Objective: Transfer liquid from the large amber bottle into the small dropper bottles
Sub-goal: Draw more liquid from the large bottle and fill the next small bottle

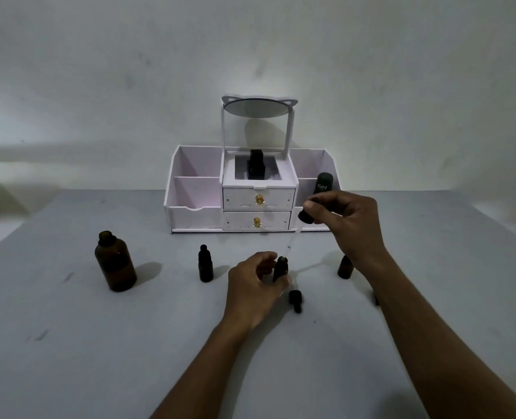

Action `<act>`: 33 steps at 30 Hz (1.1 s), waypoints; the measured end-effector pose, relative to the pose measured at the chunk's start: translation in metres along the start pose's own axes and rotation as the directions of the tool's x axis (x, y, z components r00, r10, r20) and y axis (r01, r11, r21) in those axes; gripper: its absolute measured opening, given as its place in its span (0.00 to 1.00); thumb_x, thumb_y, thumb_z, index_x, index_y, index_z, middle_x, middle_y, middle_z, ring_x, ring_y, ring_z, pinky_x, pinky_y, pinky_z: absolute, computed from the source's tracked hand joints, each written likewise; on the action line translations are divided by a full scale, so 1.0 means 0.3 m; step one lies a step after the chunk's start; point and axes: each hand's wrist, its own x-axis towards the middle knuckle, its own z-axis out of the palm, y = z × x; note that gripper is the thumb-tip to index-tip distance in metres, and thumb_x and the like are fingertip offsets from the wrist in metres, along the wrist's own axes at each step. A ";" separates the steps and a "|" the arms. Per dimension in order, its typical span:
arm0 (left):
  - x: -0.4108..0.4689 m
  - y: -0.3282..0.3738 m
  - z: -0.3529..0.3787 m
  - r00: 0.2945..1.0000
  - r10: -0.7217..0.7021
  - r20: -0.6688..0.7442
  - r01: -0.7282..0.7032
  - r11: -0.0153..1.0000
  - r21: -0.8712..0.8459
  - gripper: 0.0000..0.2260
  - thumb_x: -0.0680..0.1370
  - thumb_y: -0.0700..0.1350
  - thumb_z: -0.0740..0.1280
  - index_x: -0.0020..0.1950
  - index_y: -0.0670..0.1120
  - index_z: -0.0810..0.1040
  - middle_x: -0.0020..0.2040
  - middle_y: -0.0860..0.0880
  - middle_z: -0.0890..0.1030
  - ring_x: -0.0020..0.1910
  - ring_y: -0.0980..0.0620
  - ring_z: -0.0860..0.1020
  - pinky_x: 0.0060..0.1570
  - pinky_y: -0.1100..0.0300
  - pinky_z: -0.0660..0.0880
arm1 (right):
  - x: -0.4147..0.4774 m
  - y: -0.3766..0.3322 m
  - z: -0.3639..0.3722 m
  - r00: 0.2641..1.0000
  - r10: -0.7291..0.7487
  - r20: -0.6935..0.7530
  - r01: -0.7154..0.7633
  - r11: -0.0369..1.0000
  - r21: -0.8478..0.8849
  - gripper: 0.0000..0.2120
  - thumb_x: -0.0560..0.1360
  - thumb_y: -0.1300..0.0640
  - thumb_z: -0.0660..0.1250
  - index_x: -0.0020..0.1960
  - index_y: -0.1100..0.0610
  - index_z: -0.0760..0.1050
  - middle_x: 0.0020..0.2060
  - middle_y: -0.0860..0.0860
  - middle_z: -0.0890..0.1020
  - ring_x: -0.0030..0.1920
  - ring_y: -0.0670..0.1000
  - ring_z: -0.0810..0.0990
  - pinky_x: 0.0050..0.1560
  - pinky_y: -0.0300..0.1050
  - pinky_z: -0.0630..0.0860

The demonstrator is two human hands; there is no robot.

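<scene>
While left hand clamps small dropper bottle mid-frame, right hand fingers pinch dropper, tip at bottle mouth; large amber bottle uncapped, left.

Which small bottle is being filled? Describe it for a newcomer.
Start at the white organizer at the table's back. Before it stand three small bottles. Yours is the middle bottle, gripped by the left hand: it alone has a glass pipette, held by the right hand, at its open mouth.

glossy amber glass bottle, matt table
</scene>
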 end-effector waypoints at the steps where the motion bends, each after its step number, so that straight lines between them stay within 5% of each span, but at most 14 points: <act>1: -0.001 -0.003 0.001 1.000 0.006 -0.002 -0.006 1.000 0.001 0.23 0.70 0.49 0.76 0.64 0.51 0.77 0.60 0.55 0.80 0.54 0.60 0.78 0.53 0.72 0.71 | -0.003 0.005 0.004 1.000 0.001 0.005 -0.001 1.000 -0.009 0.04 0.72 0.59 0.76 0.46 0.53 0.84 0.38 0.44 0.86 0.38 0.42 0.85 0.45 0.36 0.81; 10: 0.001 -0.010 -0.002 0.998 0.062 -0.025 -0.062 0.998 0.021 0.16 0.72 0.47 0.75 0.59 0.51 0.81 0.53 0.58 0.82 0.47 0.64 0.78 0.46 0.81 0.69 | -0.016 0.023 0.032 0.999 0.018 0.026 -0.017 0.999 -0.044 0.04 0.73 0.59 0.76 0.47 0.52 0.84 0.38 0.43 0.85 0.40 0.41 0.84 0.45 0.30 0.79; 24: 0.003 -0.011 -0.001 0.996 0.078 -0.043 -0.077 0.997 0.018 0.16 0.72 0.47 0.75 0.59 0.51 0.82 0.52 0.58 0.82 0.48 0.63 0.79 0.46 0.80 0.70 | -0.011 0.034 0.052 1.000 0.001 0.014 0.000 0.997 -0.081 0.04 0.73 0.62 0.76 0.47 0.60 0.86 0.37 0.50 0.84 0.39 0.42 0.83 0.43 0.26 0.76; 33: 0.002 -0.009 0.000 0.997 0.062 -0.041 -0.062 0.998 0.008 0.15 0.72 0.46 0.75 0.58 0.51 0.82 0.53 0.57 0.83 0.50 0.62 0.80 0.57 0.67 0.75 | -0.017 0.009 0.051 0.998 0.008 0.063 -0.002 0.995 -0.096 0.03 0.73 0.60 0.76 0.46 0.58 0.85 0.37 0.48 0.85 0.39 0.39 0.83 0.42 0.26 0.76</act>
